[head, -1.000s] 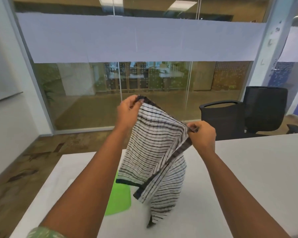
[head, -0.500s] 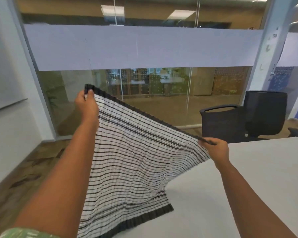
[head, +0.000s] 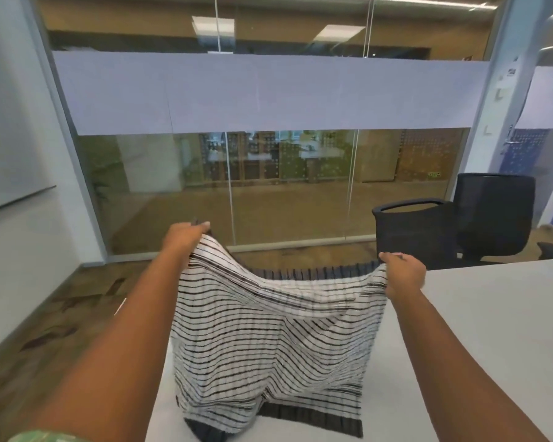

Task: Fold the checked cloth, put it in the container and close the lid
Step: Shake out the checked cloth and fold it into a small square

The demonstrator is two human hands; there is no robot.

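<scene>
The checked cloth [head: 268, 339], white with thin black lines and dark borders, hangs spread between my hands above the white table [head: 479, 330]. My left hand [head: 186, 239] pinches its upper left corner. My right hand [head: 403, 275] pinches the upper right corner. The top edge sags between them, and the lower border rests on the table. The container and its lid are hidden from view.
Two black office chairs [head: 428, 231] stand behind the table's far right edge. A glass wall [head: 268, 186] runs across the back. The table's left edge drops off to patterned carpet floor [head: 61, 320].
My left hand has dropped from high on the left to about level with my right hand. The cloth, stretched taut on a diagonal before, now hangs slack with its bottom on the table.
</scene>
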